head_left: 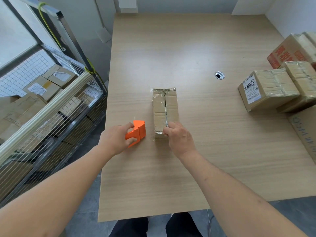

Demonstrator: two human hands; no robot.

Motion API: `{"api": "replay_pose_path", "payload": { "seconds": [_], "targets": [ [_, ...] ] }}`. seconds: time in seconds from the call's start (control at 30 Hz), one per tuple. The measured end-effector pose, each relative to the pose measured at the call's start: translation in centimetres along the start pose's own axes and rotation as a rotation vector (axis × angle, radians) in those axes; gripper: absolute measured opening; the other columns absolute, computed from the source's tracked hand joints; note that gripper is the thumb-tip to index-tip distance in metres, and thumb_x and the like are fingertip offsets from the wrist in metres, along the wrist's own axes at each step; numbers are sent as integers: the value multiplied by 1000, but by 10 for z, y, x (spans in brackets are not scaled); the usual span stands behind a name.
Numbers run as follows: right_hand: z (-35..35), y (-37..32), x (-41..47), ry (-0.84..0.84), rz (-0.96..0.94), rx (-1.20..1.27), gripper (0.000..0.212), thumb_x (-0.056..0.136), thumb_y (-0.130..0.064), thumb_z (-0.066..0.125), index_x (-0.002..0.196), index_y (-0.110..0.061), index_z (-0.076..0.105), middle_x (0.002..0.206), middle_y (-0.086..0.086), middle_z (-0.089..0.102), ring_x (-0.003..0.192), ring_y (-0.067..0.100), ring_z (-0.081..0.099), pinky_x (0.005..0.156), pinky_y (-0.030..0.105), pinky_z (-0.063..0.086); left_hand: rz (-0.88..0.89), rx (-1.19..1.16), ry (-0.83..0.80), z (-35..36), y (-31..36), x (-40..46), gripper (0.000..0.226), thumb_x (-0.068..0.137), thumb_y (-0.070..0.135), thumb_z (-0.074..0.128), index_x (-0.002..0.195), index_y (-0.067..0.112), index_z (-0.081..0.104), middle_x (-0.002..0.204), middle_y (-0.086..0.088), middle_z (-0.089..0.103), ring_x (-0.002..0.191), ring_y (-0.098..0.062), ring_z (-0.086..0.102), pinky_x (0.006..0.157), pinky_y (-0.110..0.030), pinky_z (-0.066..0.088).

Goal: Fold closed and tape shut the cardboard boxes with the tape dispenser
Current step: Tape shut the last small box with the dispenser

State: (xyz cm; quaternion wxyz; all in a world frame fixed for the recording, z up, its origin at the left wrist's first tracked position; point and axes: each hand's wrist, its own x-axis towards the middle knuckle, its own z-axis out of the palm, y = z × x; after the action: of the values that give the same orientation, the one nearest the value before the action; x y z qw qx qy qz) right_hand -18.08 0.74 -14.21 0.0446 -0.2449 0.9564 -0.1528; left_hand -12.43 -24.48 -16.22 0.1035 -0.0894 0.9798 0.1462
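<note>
A small closed cardboard box [165, 108] lies lengthwise in the middle of the wooden table [196, 48], with clear tape along its top seam. My right hand [177, 135] grips the box's near end, fingers curled over the edge. Left of the box sits the orange tape dispenser [139, 130]. My left hand [118, 136] holds it, thumb and fingers wrapped around its body.
Several taped cardboard boxes [268, 90] are stacked at the table's right edge, with a larger red-printed box [290, 52] behind them. A cable grommet [219, 75] sits in the tabletop. A wire cage cart [51, 100] with more boxes stands left of the table.
</note>
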Motion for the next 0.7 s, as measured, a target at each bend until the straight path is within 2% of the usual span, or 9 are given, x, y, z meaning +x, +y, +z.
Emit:
{"api": "replay_pose_path", "payload": {
  "seconds": [0.1, 0.27, 0.43, 0.53, 0.63, 0.7],
  "targets": [
    [2, -2, -6, 15, 12, -20, 24, 77, 13, 59, 80, -11, 60, 82, 2, 51, 86, 24, 50, 56, 36, 48, -17, -27, 10, 7, 5, -8, 57, 86, 60, 68, 134, 39, 46, 96, 9, 67, 95, -24, 65, 72, -37, 52],
    [2, -4, -11, 36, 26, -36, 21, 82, 8, 62, 81, -13, 61, 84, 1, 52, 88, 23, 50, 57, 35, 45, 9, -74, 58, 18, 10, -17, 63, 84, 57, 72, 137, 38, 44, 98, 6, 69, 93, -25, 66, 67, -33, 39],
    [1, -5, -13, 43, 34, -23, 17, 85, 4, 65, 87, -13, 64, 90, 2, 56, 91, 25, 54, 61, 38, 49, 19, -110, 68, 26, 9, -23, 63, 87, 67, 60, 140, 40, 41, 94, 6, 64, 88, -21, 63, 74, -37, 50],
    [-1, -7, -11, 65, 25, 14, 7, 93, -9, 66, 87, -12, 66, 92, 2, 58, 94, 25, 55, 66, 40, 51, 5, -118, 74, 26, 10, -25, 62, 90, 70, 52, 143, 40, 42, 94, 1, 59, 90, -23, 59, 83, -43, 52],
    [-2, -11, -7, 84, 59, 43, 17, 98, -29, 64, 91, -14, 68, 96, 2, 61, 97, 25, 56, 71, 37, 49, 4, -161, 67, 24, 9, -26, 62, 91, 67, 54, 145, 40, 43, 98, -3, 58, 94, -26, 57, 87, -45, 50],
    [-4, -16, -4, 97, 76, 42, 22, 99, -36, 60, 105, -16, 67, 102, 1, 63, 100, 24, 58, 75, 37, 49, 8, -187, 61, 22, 8, -27, 62, 91, 65, 56, 146, 40, 41, 102, -5, 59, 97, -26, 56, 89, -45, 50]
  ]
}}
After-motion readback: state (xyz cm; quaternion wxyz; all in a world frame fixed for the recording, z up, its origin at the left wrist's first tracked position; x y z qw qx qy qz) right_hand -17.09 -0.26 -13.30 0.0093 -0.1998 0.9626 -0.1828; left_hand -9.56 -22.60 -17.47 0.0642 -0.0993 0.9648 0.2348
